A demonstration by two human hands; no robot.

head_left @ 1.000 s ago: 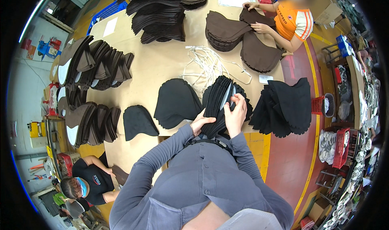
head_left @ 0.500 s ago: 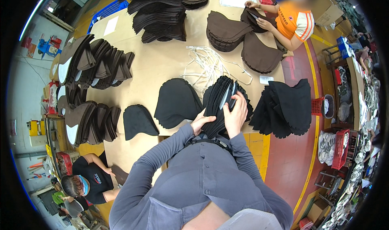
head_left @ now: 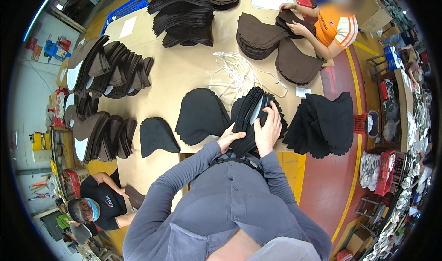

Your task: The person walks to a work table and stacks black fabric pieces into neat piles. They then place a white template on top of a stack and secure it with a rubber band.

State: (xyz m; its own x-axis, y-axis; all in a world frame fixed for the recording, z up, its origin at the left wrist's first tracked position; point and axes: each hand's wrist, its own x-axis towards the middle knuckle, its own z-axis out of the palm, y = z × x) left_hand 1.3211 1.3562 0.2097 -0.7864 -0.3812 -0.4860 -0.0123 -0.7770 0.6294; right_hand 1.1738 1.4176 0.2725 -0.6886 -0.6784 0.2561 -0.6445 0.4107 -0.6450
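Black sheet bundle (head_left: pixel 244 127), matte, thin layers standing like pages | over the table's (head_left: pixel 179 72) near edge | left hand (head_left: pixel 229 138) half-closed, thumb clamping its left side | right hand (head_left: pixel 269 128) loosely curled around right-hand layers, beside a smooth pale face | tangled white cords (head_left: pixel 237 74) beyond

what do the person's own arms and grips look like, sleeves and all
Long, plain bluish-grey sleeves, the left and right alike, creased along the forearms and reaching the wrists. The left grip and right grip are ungloved hands.
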